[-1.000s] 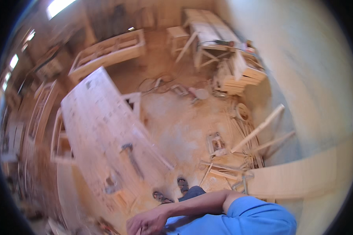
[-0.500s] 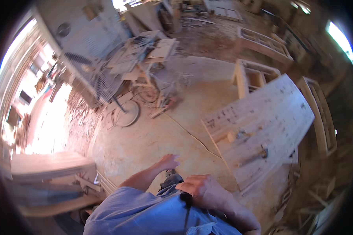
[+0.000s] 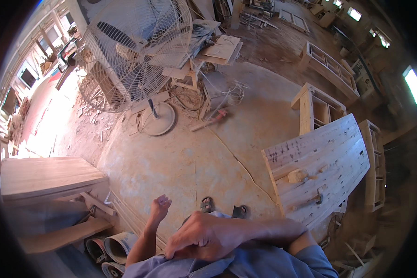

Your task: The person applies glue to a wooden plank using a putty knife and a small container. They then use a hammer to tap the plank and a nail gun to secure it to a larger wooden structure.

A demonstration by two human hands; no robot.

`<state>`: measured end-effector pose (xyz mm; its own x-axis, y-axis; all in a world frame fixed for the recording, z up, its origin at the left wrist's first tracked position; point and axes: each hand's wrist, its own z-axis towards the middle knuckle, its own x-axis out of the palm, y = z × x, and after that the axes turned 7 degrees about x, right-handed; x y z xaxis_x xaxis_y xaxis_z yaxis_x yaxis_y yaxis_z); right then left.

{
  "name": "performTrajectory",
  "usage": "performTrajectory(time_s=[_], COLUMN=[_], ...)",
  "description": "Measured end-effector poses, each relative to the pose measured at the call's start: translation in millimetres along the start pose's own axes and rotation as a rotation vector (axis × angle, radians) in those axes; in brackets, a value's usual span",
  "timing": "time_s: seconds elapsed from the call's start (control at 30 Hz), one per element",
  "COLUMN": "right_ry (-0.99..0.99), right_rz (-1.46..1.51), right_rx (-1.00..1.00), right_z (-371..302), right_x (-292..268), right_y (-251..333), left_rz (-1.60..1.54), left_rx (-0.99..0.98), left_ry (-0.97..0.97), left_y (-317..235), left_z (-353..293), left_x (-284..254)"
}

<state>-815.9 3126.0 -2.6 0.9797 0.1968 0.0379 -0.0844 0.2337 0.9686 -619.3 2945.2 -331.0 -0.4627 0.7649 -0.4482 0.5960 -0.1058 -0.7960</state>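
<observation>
Right hand (image 3: 201, 236) laid across chest, fingers spread and curled, pressed on blue shirt (image 3: 245, 266); cloth possibly pinched, grip cannot be told. Left hand (image 3: 159, 207) held out over dusty floor (image 3: 180, 157), fingers loosely curled, nothing held. Shirt worn on body, at lower edge of view.

Judged: shirt is being brushed or adjusted. Strokes best kept short, directed away from face; footing kept steady in sandals (image 3: 223, 207).

Workbench (image 3: 319, 167) stands to right, hammer (image 3: 312, 200) on it, well apart from hands. Standing fan (image 3: 134, 51) ahead.
</observation>
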Motion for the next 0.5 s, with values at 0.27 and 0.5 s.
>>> performTrajectory(time_s=[0.27,0.5], right_ry=[-0.54,-1.12], right_rz=[0.715,0.318], right_rx=[-0.284,0.011], right_z=[21,-87], right_x=[-106,-225], right_y=[27,-75], left_rz=[-0.551,-1.41], left_rx=[0.157,0.086], left_ry=[0.142,1.0], left_y=[-104,-298], left_z=[50,133], left_x=[12,122])
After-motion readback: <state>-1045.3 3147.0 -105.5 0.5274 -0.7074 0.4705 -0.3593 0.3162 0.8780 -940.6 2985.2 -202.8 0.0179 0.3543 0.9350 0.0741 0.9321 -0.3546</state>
